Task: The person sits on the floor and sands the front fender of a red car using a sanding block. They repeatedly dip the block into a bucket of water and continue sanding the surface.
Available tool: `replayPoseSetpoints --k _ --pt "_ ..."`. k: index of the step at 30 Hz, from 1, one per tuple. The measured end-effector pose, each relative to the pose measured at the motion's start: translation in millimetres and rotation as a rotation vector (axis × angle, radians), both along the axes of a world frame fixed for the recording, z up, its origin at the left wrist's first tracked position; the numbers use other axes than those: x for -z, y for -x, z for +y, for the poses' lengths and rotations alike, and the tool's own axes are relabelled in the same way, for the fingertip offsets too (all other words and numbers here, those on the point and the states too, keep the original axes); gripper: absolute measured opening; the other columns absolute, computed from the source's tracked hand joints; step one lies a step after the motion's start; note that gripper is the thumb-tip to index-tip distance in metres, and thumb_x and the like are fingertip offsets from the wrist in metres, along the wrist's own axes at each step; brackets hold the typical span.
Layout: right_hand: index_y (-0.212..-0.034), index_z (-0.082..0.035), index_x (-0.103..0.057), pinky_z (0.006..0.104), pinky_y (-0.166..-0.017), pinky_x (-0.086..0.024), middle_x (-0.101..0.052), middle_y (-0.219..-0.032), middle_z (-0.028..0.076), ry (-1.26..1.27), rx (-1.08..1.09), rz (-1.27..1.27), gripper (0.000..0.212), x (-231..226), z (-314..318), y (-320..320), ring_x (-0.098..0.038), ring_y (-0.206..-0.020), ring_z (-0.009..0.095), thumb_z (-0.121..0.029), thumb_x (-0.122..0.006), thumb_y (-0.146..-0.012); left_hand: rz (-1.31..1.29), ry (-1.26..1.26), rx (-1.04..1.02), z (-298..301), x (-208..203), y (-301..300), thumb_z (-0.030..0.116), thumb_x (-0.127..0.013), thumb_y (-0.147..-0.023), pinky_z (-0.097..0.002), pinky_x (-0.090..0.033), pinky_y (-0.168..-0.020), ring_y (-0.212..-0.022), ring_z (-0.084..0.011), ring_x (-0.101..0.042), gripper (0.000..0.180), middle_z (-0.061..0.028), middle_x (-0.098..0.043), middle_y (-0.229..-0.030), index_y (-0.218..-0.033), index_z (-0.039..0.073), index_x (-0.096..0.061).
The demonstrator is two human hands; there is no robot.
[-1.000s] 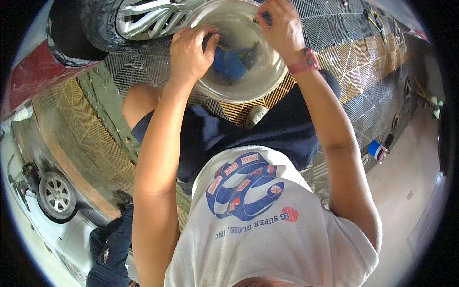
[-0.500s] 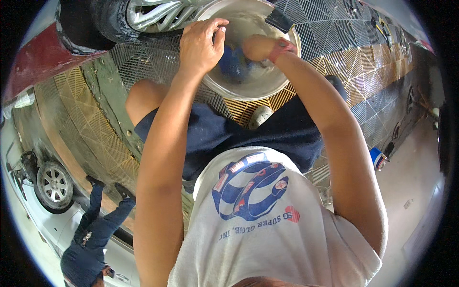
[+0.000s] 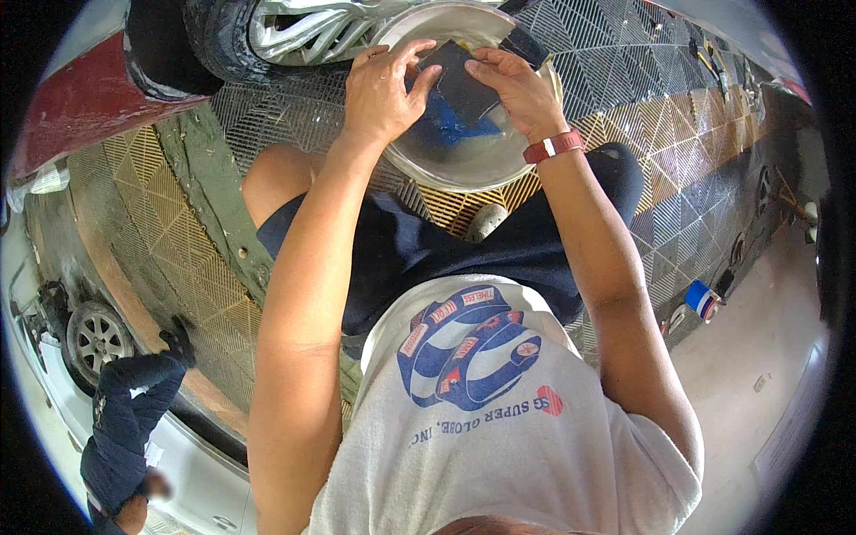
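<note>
A dark grey sheet, by its look sandpaper, is held over the basin by its right edge. My right hand, with a red band at the wrist, pinches it between thumb and fingers. Beside the sheet's left edge is my left hand, its thumb and fingers apart; nothing shows in its grip. Below the sheet, in the cloudy liquid in the basin, lies something blue, partly hidden, kind unclear. Another dark flat piece hangs over the basin's far right rim.
A car wheel stands just beyond the basin on the left, near a red body panel. Grid tiles cover the floor. A blue and white container stands at right. Another person is at lower left by a silver car.
My right hand has come up out of the basin and now holds the dark sheet. My left hand has shifted slightly right and down. The other person has moved.
</note>
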State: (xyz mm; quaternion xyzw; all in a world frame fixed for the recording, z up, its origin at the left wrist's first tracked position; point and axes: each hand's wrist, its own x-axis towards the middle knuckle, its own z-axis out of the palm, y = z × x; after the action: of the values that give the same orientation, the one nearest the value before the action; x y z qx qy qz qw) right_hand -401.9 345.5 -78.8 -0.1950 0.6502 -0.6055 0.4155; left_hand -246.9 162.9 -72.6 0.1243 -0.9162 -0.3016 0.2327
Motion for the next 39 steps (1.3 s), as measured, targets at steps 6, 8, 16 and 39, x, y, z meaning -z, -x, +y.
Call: replayPoseSetpoints --k 6,8,16,39 --pt "-0.12 -0.003 -0.081 0.0453 -0.086 -0.065 -0.083 -0.109 0.018 -0.644 -0.938 0.778 0.035 28.8 -19.7 3.0 -0.081 -0.098 0.035 -0.032 -0.078 -0.102 0.074 -0.036 -0.056 -1.5 3.2 3.1 0.021 -0.07 -0.108 -0.0484 -0.055 -0.103 -0.112 -0.0291 -0.077 0.039 -0.0078 -0.077 -0.128 -0.147 0.02 -0.067" --pt "-0.116 -0.001 -0.084 0.0516 -0.086 -0.066 -0.084 -0.114 0.023 -0.602 -0.737 1.019 0.033 81.7 -40.4 21.2 -0.083 -0.1 0.043 -0.029 -0.077 -0.098 0.074 -0.085 -0.054 0.6 1.3 2.6 0.018 -0.065 -0.11 -0.0487 -0.055 -0.103 -0.112 -0.0301 -0.077 0.038 -0.0089 -0.078 -0.129 -0.148 0.019 -0.067" --pt "-0.163 -0.015 -0.06 0.0557 -0.127 -0.047 -0.06 -0.165 0.018 -0.629 -0.442 0.782 0.074 205.7 -122.4 5.0 -0.057 -0.153 0.04 -0.044 -0.077 -0.098 0.021 -0.024 -0.052 -1.6 -3.3 1.8 0.018 -0.056 -0.117 -0.0468 -0.058 -0.102 -0.111 -0.0327 -0.08 0.033 -0.0152 -0.078 -0.134 -0.148 0.012 -0.067" --pt "-0.141 -0.002 -0.07 0.0373 -0.103 -0.056 -0.079 -0.128 0.011 -0.14 0.055 0.289 0.046 -23.2 17.3 -20.7 -0.073 -0.121 0.023 -0.027 -0.082 -0.104 0.01 -0.026 -0.036 -5.3 2.7 4.7 0.023 -0.056 -0.117 -0.0487 -0.053 -0.111 -0.122 -0.035 -0.074 0.032 -0.0106 -0.076 -0.139 -0.146 0.018 -0.068"
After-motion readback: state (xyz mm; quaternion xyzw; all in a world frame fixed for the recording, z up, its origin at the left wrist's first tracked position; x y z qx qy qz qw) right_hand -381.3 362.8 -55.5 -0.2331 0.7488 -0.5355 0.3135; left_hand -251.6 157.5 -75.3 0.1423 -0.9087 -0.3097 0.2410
